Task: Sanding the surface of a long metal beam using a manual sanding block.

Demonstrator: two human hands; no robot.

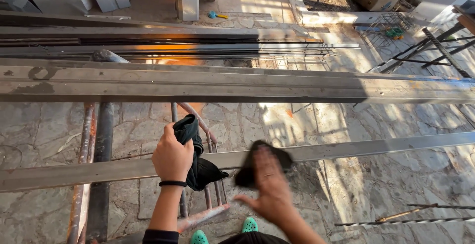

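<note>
We are in the middle of wiping down the near steel bar point(346, 150), a long flat length that runs across the view at waist height, resting on a rusty pipe stand point(94, 155) above the stone paving point(44, 125). Our left hand point(171, 157) is clenched around a bunched dark cloth point(195, 150) and braces against the bar just left of centre. Our right hand point(269, 182) is pressed flat, fingers spread, on a second dark rag point(257, 162) that lies on the bar's top face; the hand is blurred, so we judge it to be mid-stroke. It grips nothing, only bears down on the rag.

Beyond the bar lies a wider steel section point(222, 83), and behind that a stack of thinner bars point(198, 51). Below us, 2 green shoes point(250, 224) show beside a loose pipe.

We judge that the stretch of bar to the right, reaching off toward the sunlit end, is yet to be wiped. The next move calls for steady downward pressure while the rag slides along the face, the left hand holding the bar from shifting on its supports.
</note>
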